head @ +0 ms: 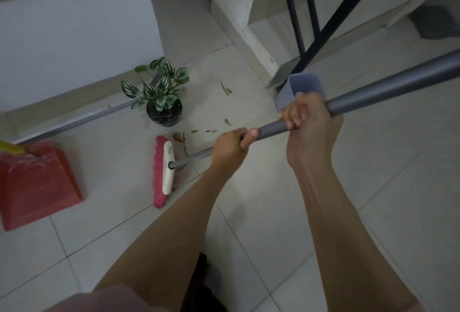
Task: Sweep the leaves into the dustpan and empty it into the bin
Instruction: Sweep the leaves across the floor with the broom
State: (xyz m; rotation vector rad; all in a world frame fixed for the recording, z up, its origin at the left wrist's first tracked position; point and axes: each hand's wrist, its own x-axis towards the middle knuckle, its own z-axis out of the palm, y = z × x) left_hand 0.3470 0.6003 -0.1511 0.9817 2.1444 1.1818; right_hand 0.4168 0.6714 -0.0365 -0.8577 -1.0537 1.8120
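A broom with pink bristles and a white head (164, 171) rests on the tiled floor, its grey handle (373, 92) running up to the right. My left hand (230, 148) grips the handle low down, and my right hand (307, 119) grips it higher up. Several dry brown leaves and twigs (178, 136) lie just beyond the broom head, with more (227, 90) farther back. A red dustpan (34, 182) lies on the floor at the left, its long grey handle (82, 119) stretching along the wall. A grey bin (302, 85) stands behind my right hand, partly hidden.
A small potted plant (163, 102) with striped green leaves stands by the wall near the leaves. A black stair railing (323, 13) and steps rise at the upper right. A dark object (438, 21) sits in the far right corner.
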